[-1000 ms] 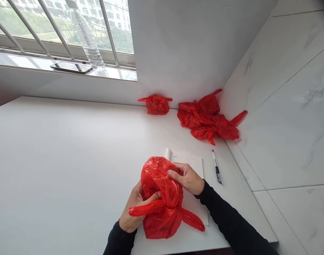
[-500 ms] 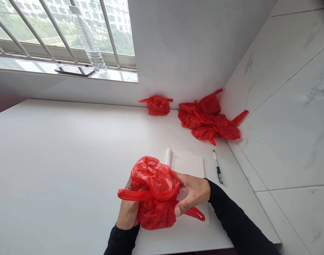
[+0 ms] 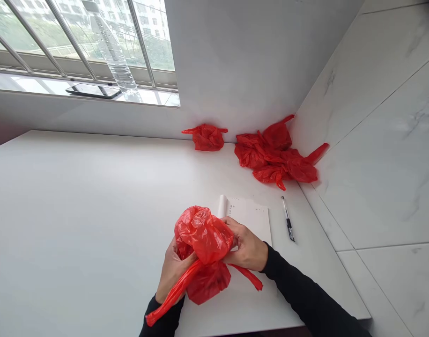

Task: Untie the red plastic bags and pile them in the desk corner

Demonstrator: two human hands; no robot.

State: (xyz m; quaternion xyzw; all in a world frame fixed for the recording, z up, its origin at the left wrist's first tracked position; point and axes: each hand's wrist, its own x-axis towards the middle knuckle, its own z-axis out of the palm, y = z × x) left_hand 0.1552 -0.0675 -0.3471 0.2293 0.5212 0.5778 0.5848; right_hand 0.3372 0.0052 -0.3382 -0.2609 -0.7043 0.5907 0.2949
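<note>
Between my two hands is a crumpled red plastic bag (image 3: 203, 234), its upper part puffed out and its two handles hanging toward me. My left hand (image 3: 173, 271) grips the bag's left side, thumb across the front. On the right side my right hand (image 3: 247, 245) is closed on the bag, its fingertips partly hidden by the plastic. Whatever the bag may contain cannot be made out. Under and behind the bag lies an open notepad (image 3: 251, 217) with small handwriting on its page. A pen (image 3: 288, 219) with a black grip rests to the right of the notepad.
Several red bags (image 3: 274, 154) are heaped in the back right corner, and one red bag (image 3: 208, 137) sits against the wall. A water bottle (image 3: 114, 54) and a phone (image 3: 93, 90) stand on the windowsill. Marble-patterned tiles border the white table (image 3: 77, 210) at right.
My right hand has closed in on the bag, its thumb no longer apart. The bag's left handle has swung down over my left wrist, and the right one has shifted slightly.
</note>
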